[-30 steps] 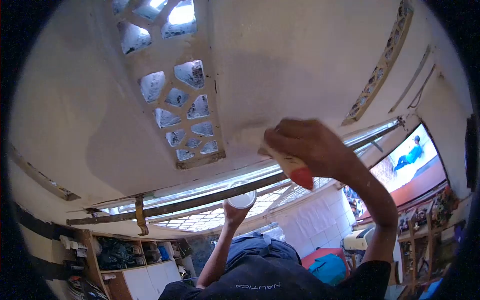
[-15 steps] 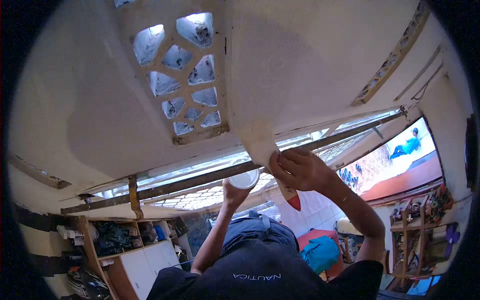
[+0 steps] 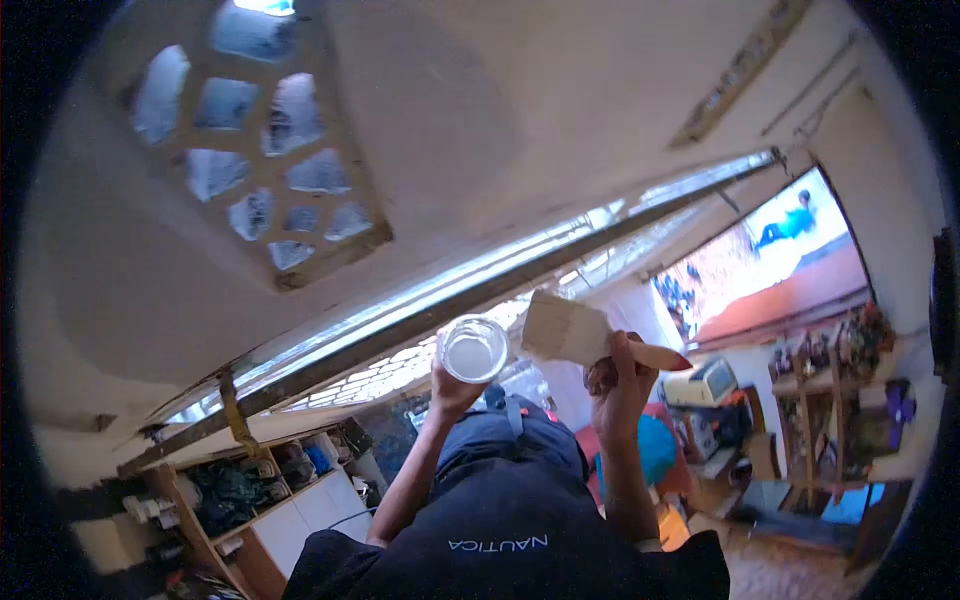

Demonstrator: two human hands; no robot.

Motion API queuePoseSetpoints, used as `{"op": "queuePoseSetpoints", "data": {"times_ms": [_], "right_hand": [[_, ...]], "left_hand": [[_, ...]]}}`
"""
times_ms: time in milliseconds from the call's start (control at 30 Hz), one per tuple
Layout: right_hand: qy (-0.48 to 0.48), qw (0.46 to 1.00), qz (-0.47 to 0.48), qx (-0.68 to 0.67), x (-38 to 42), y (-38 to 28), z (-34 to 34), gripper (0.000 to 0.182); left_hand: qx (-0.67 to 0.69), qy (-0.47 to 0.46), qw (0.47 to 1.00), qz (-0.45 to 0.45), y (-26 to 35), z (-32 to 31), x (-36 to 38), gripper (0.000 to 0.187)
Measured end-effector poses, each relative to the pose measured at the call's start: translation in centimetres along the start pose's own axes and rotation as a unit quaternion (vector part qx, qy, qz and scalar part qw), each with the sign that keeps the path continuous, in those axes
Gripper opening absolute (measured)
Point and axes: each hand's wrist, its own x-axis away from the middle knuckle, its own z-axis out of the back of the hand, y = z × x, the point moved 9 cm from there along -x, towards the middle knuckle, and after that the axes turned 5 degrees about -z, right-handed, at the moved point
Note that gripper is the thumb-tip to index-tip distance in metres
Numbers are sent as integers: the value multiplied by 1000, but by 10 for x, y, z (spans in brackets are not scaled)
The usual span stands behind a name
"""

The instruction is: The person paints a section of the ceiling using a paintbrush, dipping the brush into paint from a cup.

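Holding the jar [image 3: 473,350] in our left hand [image 3: 450,396] and the brush [image 3: 568,331] in our right hand [image 3: 618,385], we have both things up in the air in front of our dark shirt [image 3: 500,540]. Our left hand is closed around the lower part of the jar, whose round open mouth faces us. We see something whitish inside, but cannot tell how full it is.

Our right hand grips the brush near the base of its handle, thumb and fingers closed on it. The broad, pale head points left, toward the jar, close to its rim but apart from it, and the handle runs out right to a red tip. The brush lies nearly level across our view, its handle end slightly lower.

Beyond the hands, a long rail [image 3: 400,325] slants up to the right across the bright window [image 3: 500,262]. Above it we see the pale wall [image 3: 480,130], with the patterned vent [image 3: 262,165] at upper left. At lower left stands a cabinet [image 3: 310,515] with white doors and packed shelves. At right a lit screen [image 3: 780,262] shows a figure in blue, and below it are a cream appliance [image 3: 702,384] and a wooden rack [image 3: 805,420]. A blue-green cloth [image 3: 654,450] lies beyond our right forearm.
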Motion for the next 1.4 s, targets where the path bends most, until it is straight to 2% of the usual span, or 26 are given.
{"op": "queuePoseSetpoints", "data": {"times_ms": [67,133,200,333,367,467,700,767,800,867,1000,1067,1100,1167,1267,1300,1367,1400], "right_hand": [[70,995,-36,-55,4,12,33,18],[97,992,-40,-76,10,11,52,18],[123,984,-36,-121,12,7,67,24],[152,973,-34,-169,17,10,80,25],[156,973,-35,-170,18,11,81,25],[120,980,-18,-156,16,14,78,24],[138,973,-50,-177,20,32,70,22],[91,956,-94,-262,20,41,59,21],[135,943,-117,-279,23,42,53,20],[89,943,-117,-299,22,47,46,22],[90,926,-150,-334,24,61,38,22],[72,904,-178,-381,22,69,36,27],[71,903,-180,-383,20,72,37,27],[-21,884,-197,-423,14,71,24,25],[-64,857,-240,-452,10,64,12,25],[-67,855,-241,-454,8,62,11,25],[4,884,-235,-404,4,64,26,31],[-1,883,-237,-404,3,63,26,31]], "left_hand": [[-16,-35,999,-10,-11,-7,11,49],[13,-20,999,27,-15,-2,15,45],[-26,-22,999,25,-22,2,18,44],[-19,-13,998,54,-29,13,19,50],[-49,-30,998,37,-25,14,17,53],[-51,-46,997,44,-32,15,22,54],[-58,-77,993,71,-42,18,33,53],[15,-40,994,100,-53,20,39,52],[8,-46,992,121,-53,18,40,51],[-1,-61,994,91,-44,15,38,50],[23,-70,993,97,-39,7,35,47],[-54,-96,993,51,-24,3,30,44],[-50,-93,993,49,-28,0,31,42],[-45,-97,993,45,-32,-4,33,42],[-35,-98,993,57,-14,-14,22,43],[-34,-103,992,59,-13,-17,22,44],[-21,-121,991,48,-20,-26,25,47],[-24,-117,992,46,-15,-29,21,47]]}}
